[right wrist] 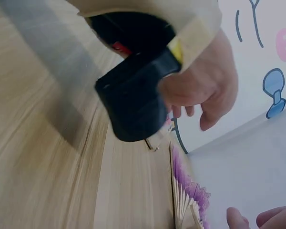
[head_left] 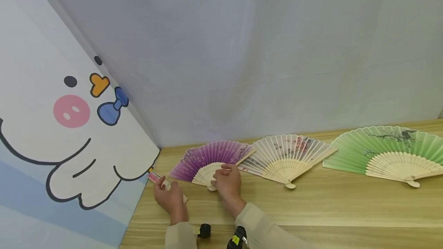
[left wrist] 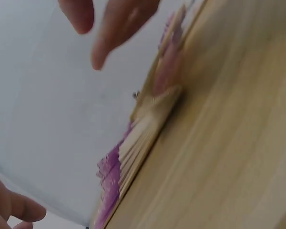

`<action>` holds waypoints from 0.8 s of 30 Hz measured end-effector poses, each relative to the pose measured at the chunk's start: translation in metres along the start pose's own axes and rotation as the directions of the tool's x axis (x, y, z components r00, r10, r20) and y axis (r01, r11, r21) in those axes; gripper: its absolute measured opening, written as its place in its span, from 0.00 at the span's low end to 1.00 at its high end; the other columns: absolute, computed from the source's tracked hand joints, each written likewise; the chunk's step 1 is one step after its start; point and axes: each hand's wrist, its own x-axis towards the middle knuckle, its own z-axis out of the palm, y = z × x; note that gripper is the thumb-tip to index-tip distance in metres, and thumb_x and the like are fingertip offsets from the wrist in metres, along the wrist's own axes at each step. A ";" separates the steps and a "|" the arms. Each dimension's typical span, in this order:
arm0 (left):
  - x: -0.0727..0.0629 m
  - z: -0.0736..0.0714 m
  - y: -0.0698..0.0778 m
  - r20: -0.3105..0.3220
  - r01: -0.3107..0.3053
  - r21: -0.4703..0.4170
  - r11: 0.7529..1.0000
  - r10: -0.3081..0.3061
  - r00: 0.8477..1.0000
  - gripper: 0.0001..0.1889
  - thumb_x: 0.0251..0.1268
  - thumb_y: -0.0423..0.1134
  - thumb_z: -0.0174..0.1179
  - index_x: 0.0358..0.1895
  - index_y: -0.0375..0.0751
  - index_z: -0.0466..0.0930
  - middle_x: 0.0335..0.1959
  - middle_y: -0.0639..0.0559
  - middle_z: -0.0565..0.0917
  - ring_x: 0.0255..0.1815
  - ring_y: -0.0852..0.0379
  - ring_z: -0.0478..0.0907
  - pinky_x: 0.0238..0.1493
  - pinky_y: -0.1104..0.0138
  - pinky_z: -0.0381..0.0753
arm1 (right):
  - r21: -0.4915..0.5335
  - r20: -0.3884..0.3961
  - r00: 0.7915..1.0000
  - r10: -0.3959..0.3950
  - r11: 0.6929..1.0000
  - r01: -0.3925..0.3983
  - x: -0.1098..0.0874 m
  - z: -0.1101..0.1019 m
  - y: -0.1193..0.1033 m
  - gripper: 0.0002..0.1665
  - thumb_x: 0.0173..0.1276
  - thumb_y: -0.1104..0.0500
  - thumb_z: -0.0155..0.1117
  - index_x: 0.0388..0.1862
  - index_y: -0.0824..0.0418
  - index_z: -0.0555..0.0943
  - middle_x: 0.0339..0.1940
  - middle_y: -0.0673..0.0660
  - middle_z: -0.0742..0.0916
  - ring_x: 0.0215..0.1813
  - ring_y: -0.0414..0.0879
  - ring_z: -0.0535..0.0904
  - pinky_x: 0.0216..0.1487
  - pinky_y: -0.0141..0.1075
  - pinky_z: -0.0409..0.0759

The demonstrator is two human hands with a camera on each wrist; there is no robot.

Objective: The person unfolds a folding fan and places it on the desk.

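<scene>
My left hand (head_left: 170, 196) hovers over a narrow pink-and-white folded fan (head_left: 153, 177) lying at the table's left side, and hides its middle. In the right wrist view the left hand (right wrist: 207, 78) hangs with loosely bent fingers, apart from that fan. The purple fan (head_left: 206, 156) lies spread on the table, its pale ribs fanning from the pivot end. My right hand (head_left: 229, 181) is over its right part. Seen from the left wrist, the right hand's fingers (left wrist: 115, 33) are off the purple fan (left wrist: 112, 174), holding nothing visible.
A white flowered fan (head_left: 292, 153) lies open right of the purple one, and a green fan (head_left: 356, 151) farther right, on the wooden table (head_left: 311, 214). A grey cloth (head_left: 242, 60) rises behind. On the left stands a cartoon-printed panel (head_left: 38, 72).
</scene>
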 end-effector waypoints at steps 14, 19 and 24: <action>0.011 -0.015 -0.009 0.140 -0.166 0.477 0.863 0.111 0.984 0.29 0.57 0.24 0.63 0.65 0.25 0.74 0.67 0.19 0.63 0.66 0.23 0.62 0.65 0.36 0.71 | 0.036 0.064 0.998 -0.003 0.999 0.001 -0.006 0.016 0.004 0.15 0.65 0.79 0.61 0.50 0.73 0.75 0.38 0.63 0.83 0.36 0.51 0.84 0.40 0.44 0.92; 0.013 -0.020 -0.010 0.236 -0.221 0.621 0.752 0.089 0.968 0.30 0.57 0.27 0.61 0.66 0.24 0.73 0.65 0.16 0.66 0.64 0.21 0.64 0.66 0.35 0.68 | 0.023 0.079 0.997 -0.002 1.000 0.000 -0.009 0.019 0.004 0.15 0.65 0.78 0.60 0.50 0.74 0.75 0.37 0.63 0.83 0.36 0.51 0.84 0.38 0.43 0.92; 0.015 -0.022 -0.010 0.293 -0.265 0.692 0.672 0.075 0.953 0.30 0.56 0.25 0.57 0.67 0.22 0.73 0.62 0.16 0.72 0.63 0.19 0.66 0.66 0.35 0.68 | 0.000 0.105 0.994 0.005 1.000 -0.005 -0.012 0.019 0.003 0.13 0.69 0.76 0.60 0.51 0.73 0.75 0.38 0.63 0.83 0.39 0.53 0.85 0.41 0.45 0.92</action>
